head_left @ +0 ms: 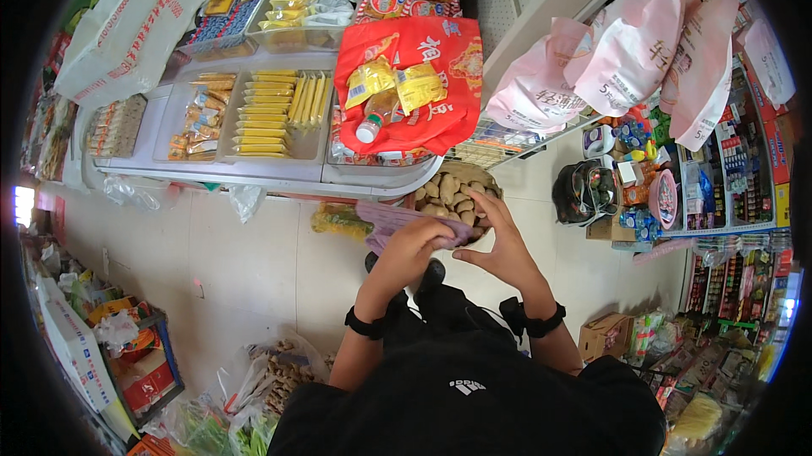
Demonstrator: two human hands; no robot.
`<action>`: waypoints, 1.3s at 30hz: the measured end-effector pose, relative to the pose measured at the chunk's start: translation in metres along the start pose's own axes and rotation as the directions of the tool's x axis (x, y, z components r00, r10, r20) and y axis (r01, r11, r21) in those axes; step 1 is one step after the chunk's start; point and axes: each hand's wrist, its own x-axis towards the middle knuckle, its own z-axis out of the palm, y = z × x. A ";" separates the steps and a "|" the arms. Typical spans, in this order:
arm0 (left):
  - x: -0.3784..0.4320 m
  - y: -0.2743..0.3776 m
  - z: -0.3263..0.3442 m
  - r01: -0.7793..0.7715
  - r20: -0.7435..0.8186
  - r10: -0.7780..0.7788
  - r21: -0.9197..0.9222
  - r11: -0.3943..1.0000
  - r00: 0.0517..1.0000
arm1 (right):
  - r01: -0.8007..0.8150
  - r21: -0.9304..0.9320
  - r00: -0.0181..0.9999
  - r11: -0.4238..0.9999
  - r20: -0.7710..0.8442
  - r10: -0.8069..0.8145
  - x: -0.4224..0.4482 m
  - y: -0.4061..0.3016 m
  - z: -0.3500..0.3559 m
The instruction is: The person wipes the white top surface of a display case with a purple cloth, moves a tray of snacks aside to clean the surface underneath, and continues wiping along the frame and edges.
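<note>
My left hand (420, 243) grips the edge of a purple cloth or bag (390, 222), which spreads leftward and partly covers the front of a round basket (497, 178). Potatoes (448, 192) fill this basket beneath the corner of the counter. My right hand (506, 246) is at the basket's right side, thumb and fingers spread, holding nothing that I can see. Its fingertips are close to the potatoes and the rim; whether they touch is unclear. Left of the cloth, a yellow-green plastic bag (341, 220) sits low by the counter.
Above the basket, a red plastic bag (412, 132) carries a bottle (379, 114) and yellow packets (421, 87) on the counter (266, 177). Pink packages (625, 43) hang at upper right. A black bag (587, 192) stands on the floor at right. Bagged produce (285, 370) lies behind me.
</note>
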 end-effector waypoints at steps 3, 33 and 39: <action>0.002 0.021 -0.005 -0.054 0.145 0.066 -0.090 0.995 0.987 | 0.158 -0.085 0.987 0.984 0.029 -0.157 0.007 0.026 0.004; 0.008 0.012 0.102 -0.147 0.208 0.076 0.355 0.923 0.975 | -0.178 0.904 0.959 0.390 0.071 0.273 -0.013 0.102 -0.028; 0.028 -0.026 0.080 -0.244 0.499 0.086 0.260 0.934 0.862 | -0.008 0.303 0.961 0.953 -0.261 0.092 0.016 0.175 -0.014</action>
